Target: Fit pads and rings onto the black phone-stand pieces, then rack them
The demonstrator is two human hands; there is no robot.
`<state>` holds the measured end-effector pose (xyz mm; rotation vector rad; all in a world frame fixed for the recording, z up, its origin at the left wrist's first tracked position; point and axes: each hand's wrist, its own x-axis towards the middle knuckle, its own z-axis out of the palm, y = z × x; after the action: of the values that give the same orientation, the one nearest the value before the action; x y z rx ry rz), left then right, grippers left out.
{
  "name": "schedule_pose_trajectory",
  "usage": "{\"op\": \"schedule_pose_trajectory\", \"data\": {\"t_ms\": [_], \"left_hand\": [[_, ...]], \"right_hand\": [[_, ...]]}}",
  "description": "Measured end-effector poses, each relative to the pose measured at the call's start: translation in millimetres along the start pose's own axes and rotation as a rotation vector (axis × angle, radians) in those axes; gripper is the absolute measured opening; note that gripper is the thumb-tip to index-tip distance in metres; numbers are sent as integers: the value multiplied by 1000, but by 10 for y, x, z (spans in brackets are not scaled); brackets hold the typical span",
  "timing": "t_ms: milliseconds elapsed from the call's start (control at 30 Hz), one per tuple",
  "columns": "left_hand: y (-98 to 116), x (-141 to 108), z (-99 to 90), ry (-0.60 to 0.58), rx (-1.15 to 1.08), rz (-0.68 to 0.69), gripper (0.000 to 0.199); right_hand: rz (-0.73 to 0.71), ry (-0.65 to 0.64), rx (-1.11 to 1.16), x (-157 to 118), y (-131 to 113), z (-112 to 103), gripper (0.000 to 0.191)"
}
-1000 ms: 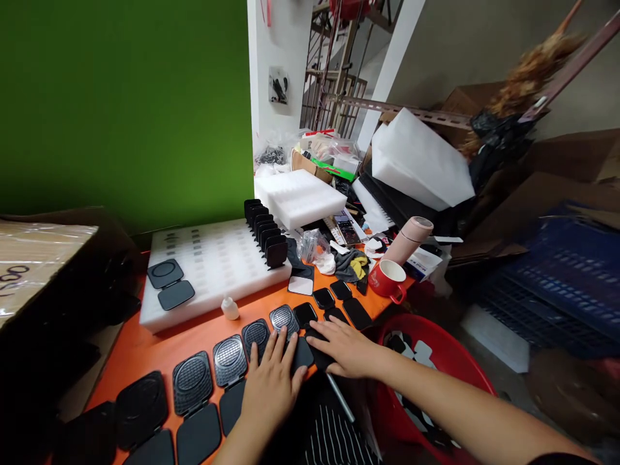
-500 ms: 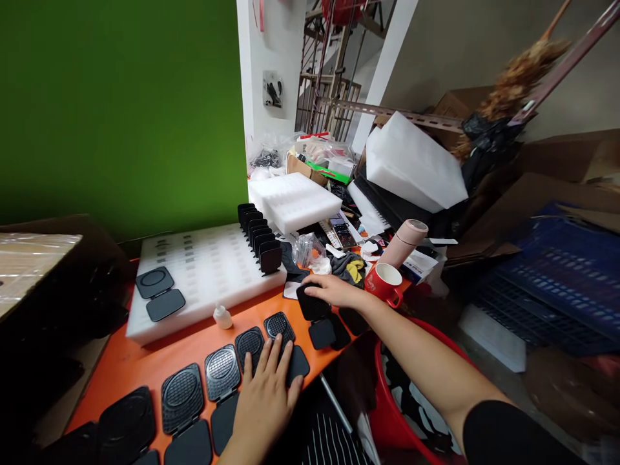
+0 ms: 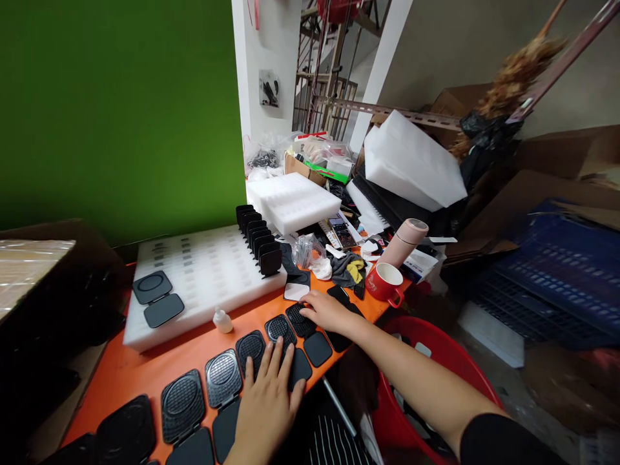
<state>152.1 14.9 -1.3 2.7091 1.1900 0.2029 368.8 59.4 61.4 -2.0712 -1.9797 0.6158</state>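
A row of black two-part hinged pieces lies opened out on the orange table (image 3: 194, 342). My left hand (image 3: 268, 394) rests flat with spread fingers over the lower part of one textured piece (image 3: 279, 328). At the right end of the row, my right hand (image 3: 327, 310) has its fingertips on the edge of another textured piece (image 3: 299, 319), whose smooth half (image 3: 318, 349) lies flat below it. Its thumb and fingers are bent, and whether they pinch the edge is unclear. A small white bottle (image 3: 223, 321) stands behind the row.
A white foam block (image 3: 208, 258) holds several upright black pieces (image 3: 261, 242) and one opened piece (image 3: 157, 297). To the right are a red mug (image 3: 386, 283), a pink bottle (image 3: 405, 242) and a red tub (image 3: 460, 361). Clutter and more foam lie behind.
The piece in my right hand has come down from tilted to flat at the row's right end. My left hand has barely moved.
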Motion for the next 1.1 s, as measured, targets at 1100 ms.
{"op": "schedule_pose_trajectory", "data": {"t_ms": [1100], "left_hand": [[374, 469, 90, 14, -133, 52, 59]], "right_hand": [[236, 232, 233, 82, 480, 1, 32]]}}
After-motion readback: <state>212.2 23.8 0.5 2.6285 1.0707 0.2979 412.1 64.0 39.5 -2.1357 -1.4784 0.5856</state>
